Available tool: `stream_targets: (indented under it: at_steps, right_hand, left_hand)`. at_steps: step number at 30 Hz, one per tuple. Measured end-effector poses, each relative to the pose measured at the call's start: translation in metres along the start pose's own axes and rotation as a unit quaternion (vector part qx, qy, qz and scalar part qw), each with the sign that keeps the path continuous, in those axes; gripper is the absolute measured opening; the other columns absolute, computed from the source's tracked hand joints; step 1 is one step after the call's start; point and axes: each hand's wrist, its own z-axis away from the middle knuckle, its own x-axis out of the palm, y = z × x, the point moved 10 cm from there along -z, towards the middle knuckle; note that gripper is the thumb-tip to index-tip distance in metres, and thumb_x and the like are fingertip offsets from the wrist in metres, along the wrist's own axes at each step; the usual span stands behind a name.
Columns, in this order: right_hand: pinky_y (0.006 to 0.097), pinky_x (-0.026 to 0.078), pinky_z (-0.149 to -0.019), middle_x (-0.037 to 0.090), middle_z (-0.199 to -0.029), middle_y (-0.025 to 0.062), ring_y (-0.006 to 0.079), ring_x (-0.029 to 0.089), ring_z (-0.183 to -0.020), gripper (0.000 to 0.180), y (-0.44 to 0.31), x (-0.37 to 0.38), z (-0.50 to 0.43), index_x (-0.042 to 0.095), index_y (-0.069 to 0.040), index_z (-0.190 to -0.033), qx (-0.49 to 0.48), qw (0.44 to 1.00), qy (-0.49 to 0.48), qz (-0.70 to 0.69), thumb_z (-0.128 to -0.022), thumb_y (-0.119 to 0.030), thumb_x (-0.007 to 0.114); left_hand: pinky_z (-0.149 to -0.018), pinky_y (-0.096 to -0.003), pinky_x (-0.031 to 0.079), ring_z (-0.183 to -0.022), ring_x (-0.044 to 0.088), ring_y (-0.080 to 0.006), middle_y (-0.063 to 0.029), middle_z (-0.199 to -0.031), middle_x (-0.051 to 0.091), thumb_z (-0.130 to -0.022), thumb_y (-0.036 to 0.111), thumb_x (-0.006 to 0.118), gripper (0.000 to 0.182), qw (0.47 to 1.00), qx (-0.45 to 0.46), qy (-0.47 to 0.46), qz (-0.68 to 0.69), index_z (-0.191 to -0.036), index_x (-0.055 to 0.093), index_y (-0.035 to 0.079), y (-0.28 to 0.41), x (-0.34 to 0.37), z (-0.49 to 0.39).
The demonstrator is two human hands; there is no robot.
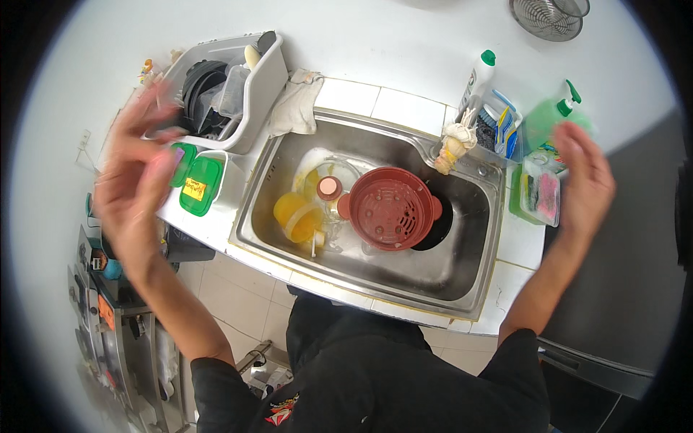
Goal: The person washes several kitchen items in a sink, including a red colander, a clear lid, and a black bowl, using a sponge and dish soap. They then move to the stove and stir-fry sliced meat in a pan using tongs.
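My left hand (127, 187) is raised at the left, blurred, its fingers apart with nothing in them. It appears in front of the grey dish tub and the green-lidded containers. My right hand (587, 189) is held up on the other side, next to a sponge holder (536, 192); its fingers are extended and I see nothing held. Between them is a stainless-steel sink (460, 270). In it lies a maroon perforated steamer basket (387, 208) with two side handles. To its left are a clear lid (346, 162) with a maroon knob (329, 188) and a tipped yellow plastic jug (298, 216).
A grey dish tub (265, 92) of dark dishes stands at the back left, beside a cloth (298, 105). Fabric wraps the faucet (457, 143). Behind it are a white bottle (479, 78), a brush caddy (498, 130) and a green pump bottle (547, 122). Green-lidded containers (208, 181) sit left.
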Motion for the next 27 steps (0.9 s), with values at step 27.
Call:
stream_targets:
  at_steps: [27]
  right_hand:
    - [0.0400,0.052,-0.096,0.074,-0.103,0.0138,0.0332,0.069,-0.103,0.033,-0.045,0.310,0.270,0.068,-0.001,-0.118,0.202,0.864,-0.370,0.276,-0.088,-0.004,0.057]
  left_hand:
    - [-0.101,-0.0491,0.049,-0.130,0.054,-0.0391,-0.0224,-0.133,0.060,-0.086,0.016,0.067,0.051,0.870,0.169,-0.441,-0.139,-0.135,0.058,0.005,-0.088,0.055,0.188]
